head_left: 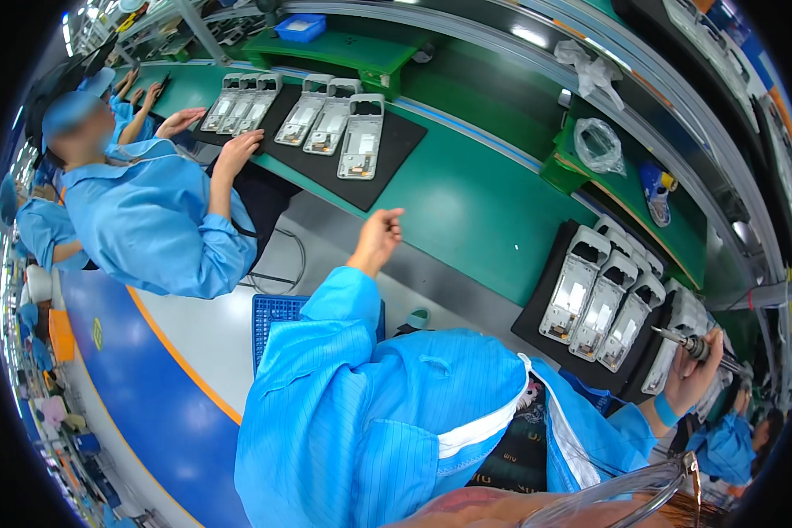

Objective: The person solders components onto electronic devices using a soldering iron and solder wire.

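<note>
My left hand (378,241) hovers over the front edge of the green workbench (466,220), its fingers curled together. Whether anything small sits inside them I cannot make out. Off to the right, my right hand (697,370) is closed around a powered screwdriver (697,348), whose thin metal bit points left. Beside that bit, several light grey device housings (575,286) lie in rows on a black mat (541,304). Each housing has a loop-like open end and small parts inside it. The bit's tip is close to the nearest housings; contact cannot be told.
At the left a co-worker (150,211) in blue reaches toward more grey housings (361,136) on another black mat (396,158). A green shelf (629,176) behind the bench holds a clear plastic bag (598,145) and a blue-yellow bottle (656,189). A blue crate (273,321) stands below.
</note>
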`<action>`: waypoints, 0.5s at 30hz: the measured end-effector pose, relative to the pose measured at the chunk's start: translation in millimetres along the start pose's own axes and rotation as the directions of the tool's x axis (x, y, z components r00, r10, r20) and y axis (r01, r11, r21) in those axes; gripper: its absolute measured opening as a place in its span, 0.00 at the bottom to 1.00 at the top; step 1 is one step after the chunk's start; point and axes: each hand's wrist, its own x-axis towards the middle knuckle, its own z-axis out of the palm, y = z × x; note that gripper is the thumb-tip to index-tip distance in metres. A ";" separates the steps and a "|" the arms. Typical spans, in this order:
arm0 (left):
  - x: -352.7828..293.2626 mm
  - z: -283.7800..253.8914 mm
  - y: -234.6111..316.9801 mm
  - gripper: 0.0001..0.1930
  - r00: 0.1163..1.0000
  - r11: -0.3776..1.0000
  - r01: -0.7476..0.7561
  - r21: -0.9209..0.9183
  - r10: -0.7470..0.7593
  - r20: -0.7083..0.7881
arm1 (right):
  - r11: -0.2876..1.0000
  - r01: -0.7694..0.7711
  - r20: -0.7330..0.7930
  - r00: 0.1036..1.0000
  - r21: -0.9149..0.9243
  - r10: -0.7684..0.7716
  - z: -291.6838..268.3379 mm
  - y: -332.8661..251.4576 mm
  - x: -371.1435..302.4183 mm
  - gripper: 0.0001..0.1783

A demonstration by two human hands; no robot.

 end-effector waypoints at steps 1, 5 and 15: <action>-0.2 -12.9 9.1 0.14 0.999 1.000 -0.007 -0.009 0.007 0.041 | 1.000 -0.010 0.022 1.000 0.016 0.010 -1.1 3.3 0.7 0.12; 3.4 -36.0 41.8 0.15 0.877 0.639 -0.121 0.759 0.428 -0.221 | 0.999 -0.018 0.014 1.000 0.029 0.017 0.5 11.4 0.5 0.12; 73.3 -16.7 59.5 0.11 0.503 -0.504 -0.257 0.825 0.659 0.559 | 1.000 -0.019 -0.030 0.999 0.002 0.019 57.9 25.9 3.4 0.13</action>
